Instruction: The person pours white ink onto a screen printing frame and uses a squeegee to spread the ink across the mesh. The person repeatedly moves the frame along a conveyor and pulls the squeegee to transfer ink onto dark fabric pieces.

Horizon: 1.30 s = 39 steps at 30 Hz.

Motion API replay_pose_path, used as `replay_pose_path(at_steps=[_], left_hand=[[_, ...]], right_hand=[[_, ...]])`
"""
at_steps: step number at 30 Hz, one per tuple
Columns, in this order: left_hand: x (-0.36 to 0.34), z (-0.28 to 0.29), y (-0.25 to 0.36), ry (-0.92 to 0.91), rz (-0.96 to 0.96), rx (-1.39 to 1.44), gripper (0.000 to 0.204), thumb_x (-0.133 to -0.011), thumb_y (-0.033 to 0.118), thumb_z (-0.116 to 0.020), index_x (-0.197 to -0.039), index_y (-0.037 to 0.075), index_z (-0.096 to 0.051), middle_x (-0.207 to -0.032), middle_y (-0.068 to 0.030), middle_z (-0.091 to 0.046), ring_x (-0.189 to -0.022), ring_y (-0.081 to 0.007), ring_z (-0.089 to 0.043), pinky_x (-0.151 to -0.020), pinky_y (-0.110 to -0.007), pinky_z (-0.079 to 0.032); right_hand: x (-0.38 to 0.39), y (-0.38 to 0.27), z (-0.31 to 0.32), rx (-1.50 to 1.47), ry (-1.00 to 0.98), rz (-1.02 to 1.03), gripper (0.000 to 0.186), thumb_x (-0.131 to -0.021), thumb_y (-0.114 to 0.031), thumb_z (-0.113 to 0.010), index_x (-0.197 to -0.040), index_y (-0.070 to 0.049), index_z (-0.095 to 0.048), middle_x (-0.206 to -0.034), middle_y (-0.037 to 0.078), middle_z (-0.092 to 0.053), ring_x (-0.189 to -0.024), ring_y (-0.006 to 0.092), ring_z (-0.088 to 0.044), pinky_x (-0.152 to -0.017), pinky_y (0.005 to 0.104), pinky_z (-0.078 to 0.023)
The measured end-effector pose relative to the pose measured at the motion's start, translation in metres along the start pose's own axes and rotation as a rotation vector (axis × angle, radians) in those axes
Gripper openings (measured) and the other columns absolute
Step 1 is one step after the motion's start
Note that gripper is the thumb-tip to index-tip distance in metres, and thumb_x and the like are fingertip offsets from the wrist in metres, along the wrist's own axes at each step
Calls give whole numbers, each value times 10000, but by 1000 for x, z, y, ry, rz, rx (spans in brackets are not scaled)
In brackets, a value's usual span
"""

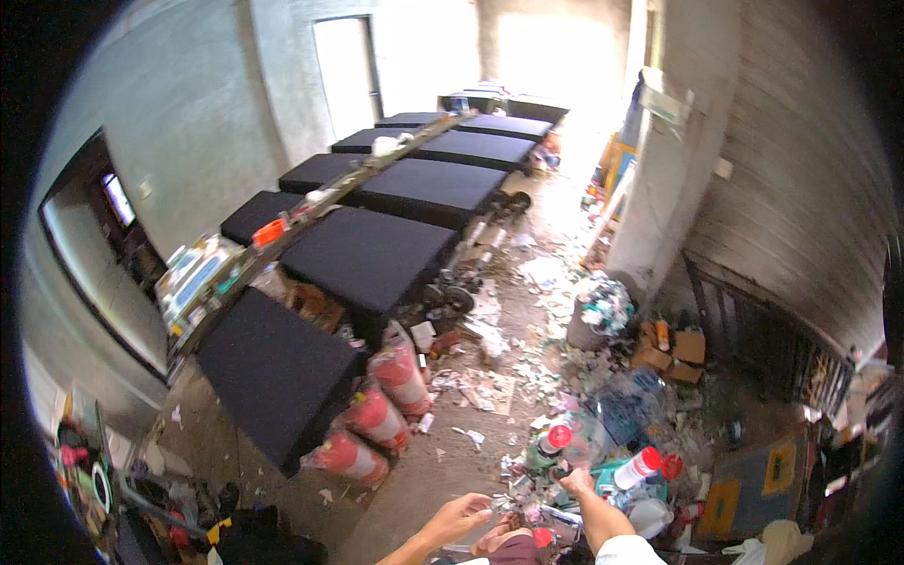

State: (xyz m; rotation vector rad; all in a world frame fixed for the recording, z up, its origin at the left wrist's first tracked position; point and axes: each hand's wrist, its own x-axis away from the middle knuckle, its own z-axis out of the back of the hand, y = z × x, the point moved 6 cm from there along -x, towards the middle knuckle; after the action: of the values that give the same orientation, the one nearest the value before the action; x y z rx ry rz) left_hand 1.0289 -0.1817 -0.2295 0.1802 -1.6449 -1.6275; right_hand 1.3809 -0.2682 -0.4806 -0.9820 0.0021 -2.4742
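Low at the bottom middle, my left hand (pixel 457 518) hovers with its fingers stretched toward the right, and nothing shows in it. My right hand (pixel 577 482) is closed over a small dark object (pixel 563 467) whose kind I cannot make out. Just beyond it a clear jar with a red lid (pixel 557 438) stands among the litter. To its right lie a white container with a red lid (pixel 638 468) and a teal plastic item (pixel 603 476). Between my hands are small mixed scraps (pixel 527 504), my maroon-clothed leg (pixel 518 549) and part of a foot (pixel 493 537).
Black-covered tables (pixel 367 254) run up the left with a long rail (pixel 330 193) between them. Wrapped red-and-white rolls (pixel 348 457) stand at the near table. Paper scraps (pixel 490 386) litter the floor. A full waste bin (pixel 589 325), cardboard boxes (pixel 673 353) and clear plastic bags (pixel 631 405) sit rightward.
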Motion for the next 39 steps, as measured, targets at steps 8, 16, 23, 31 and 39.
replay_pose_path(at_steps=[8, 16, 23, 31, 39], left_hand=[[194, 131, -80, 346, 75, 186, 435, -985, 288, -696, -1295, -7, -622, -1147, -138, -724, -1048, -211, -693, -900, -347, -544], [379, 232, -205, 659, 194, 550, 296, -978, 159, -667, -1208, -26, -640, -1044, -124, -709, -911, -187, -705, -757, -306, -573], [432, 277, -235, 780, 261, 666, 231, -977, 141, -653, -1146, -16, -653, -975, -95, -691, -847, -179, -697, -801, -319, -572], [372, 285, -187, 550, 190, 578, 270, -950, 110, -700, -1176, -26, -643, -1006, -99, -694, -879, -183, -705, -802, -321, -567], [345, 331, -152, 729, 93, 448, 275, -934, 77, -708, -1173, -44, -646, -878, -68, -696, -724, -105, -630, -664, -268, -519]], right_hand=[[192, -210, -228, 492, -389, 940, 611, -851, -548, -674, -1219, -60, -685, -1111, 260, -716, -1061, 419, -690, -914, 495, -550], [435, -335, -339, 463, -597, 1288, 551, -927, -448, -635, -1257, -8, -624, -1122, 286, -701, -1078, 457, -669, -914, 519, -541], [508, -369, -333, 472, -618, 1277, 564, -950, -439, -631, -1320, -17, -580, -1167, 225, -711, -1094, 426, -673, -933, 487, -537], [465, -375, -282, 116, -568, 1138, 525, -929, -475, -678, -1228, -45, -653, -1112, 173, -746, -1046, 353, -718, -905, 436, -566], [460, -459, -235, -138, -543, 1068, 358, -933, -347, -747, -1129, -49, -714, -1001, 117, -764, -944, 202, -730, -861, 336, -568]])
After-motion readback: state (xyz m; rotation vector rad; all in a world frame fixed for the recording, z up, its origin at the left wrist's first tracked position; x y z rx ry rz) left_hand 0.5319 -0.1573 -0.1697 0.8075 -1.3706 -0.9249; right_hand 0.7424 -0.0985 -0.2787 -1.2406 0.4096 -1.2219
